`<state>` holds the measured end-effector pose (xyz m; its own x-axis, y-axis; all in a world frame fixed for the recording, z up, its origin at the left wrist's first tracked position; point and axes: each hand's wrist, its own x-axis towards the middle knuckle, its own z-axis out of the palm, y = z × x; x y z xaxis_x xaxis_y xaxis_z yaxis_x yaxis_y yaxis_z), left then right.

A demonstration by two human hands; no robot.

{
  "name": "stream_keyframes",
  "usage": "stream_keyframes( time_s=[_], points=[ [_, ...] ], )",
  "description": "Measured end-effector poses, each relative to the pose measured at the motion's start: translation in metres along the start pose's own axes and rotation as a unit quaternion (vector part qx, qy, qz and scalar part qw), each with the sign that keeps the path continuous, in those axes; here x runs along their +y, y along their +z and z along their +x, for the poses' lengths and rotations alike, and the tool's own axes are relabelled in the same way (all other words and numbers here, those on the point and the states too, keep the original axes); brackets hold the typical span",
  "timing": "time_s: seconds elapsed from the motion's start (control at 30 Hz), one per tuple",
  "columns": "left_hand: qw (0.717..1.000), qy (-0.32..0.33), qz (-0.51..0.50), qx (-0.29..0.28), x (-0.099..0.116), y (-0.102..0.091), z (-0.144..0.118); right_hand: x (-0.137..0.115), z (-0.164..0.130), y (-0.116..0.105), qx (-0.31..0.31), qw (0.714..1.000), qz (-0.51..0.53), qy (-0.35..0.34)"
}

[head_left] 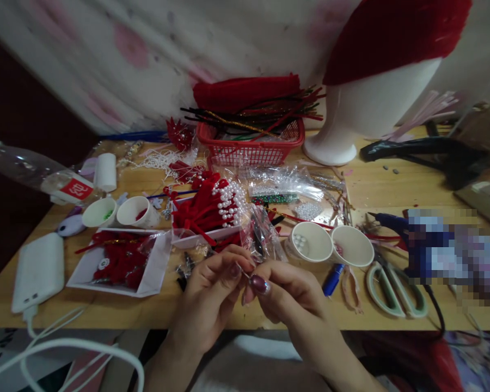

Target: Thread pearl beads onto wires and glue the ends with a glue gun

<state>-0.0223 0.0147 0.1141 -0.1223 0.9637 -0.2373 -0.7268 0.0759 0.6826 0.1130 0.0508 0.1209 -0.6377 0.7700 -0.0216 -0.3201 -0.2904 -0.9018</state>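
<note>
Near the table's front edge, my left hand and my right hand meet with fingers pinched together. Between the fingertips runs a thin pale strand, gripped from both sides. Whether it is wire or thread, I cannot make out, and its ends are hidden by my fingers. Just beyond my hands a white box holds red velvety strips tipped with white pearl beads. Paper cups stand to the right, one cup with white beads, the other cup with pinkish bits.
Scissors, a blue glue gun and a blue cap-like piece lie right. Left are a white tray of red pieces, a power bank and a bottle. Behind stand a red basket and a white foam head.
</note>
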Motion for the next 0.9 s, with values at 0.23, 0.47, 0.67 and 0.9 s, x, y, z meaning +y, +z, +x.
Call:
stream_keyframes(
  time_s=[0.23,0.47,0.67,0.9],
  points=[
    [0.999,0.022,0.029,0.009,0.001,0.001,-0.002,-0.002,0.000,0.000,0.007,0.998,-0.055,-0.008],
    [0.997,0.036,0.041,0.057,-0.004,0.002,-0.001,-0.001,-0.002,-0.006,-0.003,0.994,-0.105,-0.013],
    [0.994,0.035,0.067,0.081,-0.010,-0.006,0.000,-0.002,-0.002,-0.009,-0.012,0.992,-0.123,-0.015],
    [0.993,0.034,0.074,0.083,-0.005,-0.002,0.000,-0.002,-0.007,-0.012,-0.007,0.982,-0.183,-0.036]
  ],
)
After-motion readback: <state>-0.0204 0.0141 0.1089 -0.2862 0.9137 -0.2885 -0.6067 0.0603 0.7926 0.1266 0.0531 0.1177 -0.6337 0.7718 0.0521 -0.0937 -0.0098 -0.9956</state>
